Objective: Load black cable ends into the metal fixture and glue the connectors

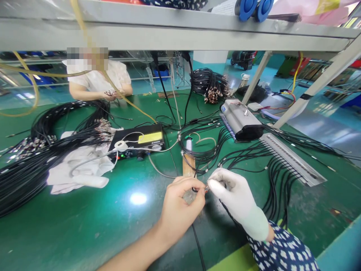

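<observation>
My bare left hand (180,199) is closed in a pinch on the end of a black cable (198,244), which runs down toward the table's near edge. My right hand (235,194), in a white glove, pinches close beside it, fingertips almost touching the left ones. Between the fingertips a small metallic, partly orange cable end (207,188) shows; its details are too small to make out. Another black cable passes beneath my right hand. Just beyond the hands, a wooden-coloured block (188,165) stands with a silver cylinder (188,144) above it.
Black cable bundles (22,184) fill the left side, beside a white cloth (81,165). A black control box (121,138) stands mid-table. Rightward lie a silver case-like device (239,114) and a slotted metal strip (299,162) holding cables. A shelf beam (169,32) crosses overhead; a co-worker (98,81) sits opposite.
</observation>
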Demonstrator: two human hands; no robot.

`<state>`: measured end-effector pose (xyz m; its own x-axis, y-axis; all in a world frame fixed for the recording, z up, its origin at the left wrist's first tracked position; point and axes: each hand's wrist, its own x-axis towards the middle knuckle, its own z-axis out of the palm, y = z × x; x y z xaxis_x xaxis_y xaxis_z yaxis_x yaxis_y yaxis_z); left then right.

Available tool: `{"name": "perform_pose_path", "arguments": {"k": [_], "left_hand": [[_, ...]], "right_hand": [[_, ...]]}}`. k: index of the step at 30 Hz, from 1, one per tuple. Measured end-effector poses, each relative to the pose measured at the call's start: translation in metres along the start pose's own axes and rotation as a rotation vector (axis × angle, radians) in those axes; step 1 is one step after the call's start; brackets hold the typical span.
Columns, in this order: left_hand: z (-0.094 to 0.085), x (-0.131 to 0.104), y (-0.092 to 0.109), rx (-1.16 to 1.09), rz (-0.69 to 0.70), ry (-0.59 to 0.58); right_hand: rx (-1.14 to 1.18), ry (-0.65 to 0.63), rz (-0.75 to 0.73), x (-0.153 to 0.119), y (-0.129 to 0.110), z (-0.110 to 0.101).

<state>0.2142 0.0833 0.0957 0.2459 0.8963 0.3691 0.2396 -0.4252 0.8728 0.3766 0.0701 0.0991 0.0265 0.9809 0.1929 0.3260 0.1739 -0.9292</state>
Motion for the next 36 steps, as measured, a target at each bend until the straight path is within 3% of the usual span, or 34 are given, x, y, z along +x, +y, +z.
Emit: {"name": "perform_pose_path", "arguments": {"k": [13,24,30,36], "left_hand": [[-0.001,-0.003,-0.004,-0.116,-0.09,0.009],[0.002,-0.011,-0.015,-0.145,-0.016,0.024],[0.0,-0.011,-0.018,-0.168,0.057,-0.021],[0.001,-0.009,-0.02,-0.217,0.048,-0.045]], "right_hand": [[0.092,0.019,0.066,0.001,-0.001,-0.001],[0.125,0.016,0.079,0.0,0.003,-0.002],[0.129,0.017,0.083,0.0,0.005,-0.001],[0.17,-0.008,0.117,-0.001,0.008,0.001]]}}
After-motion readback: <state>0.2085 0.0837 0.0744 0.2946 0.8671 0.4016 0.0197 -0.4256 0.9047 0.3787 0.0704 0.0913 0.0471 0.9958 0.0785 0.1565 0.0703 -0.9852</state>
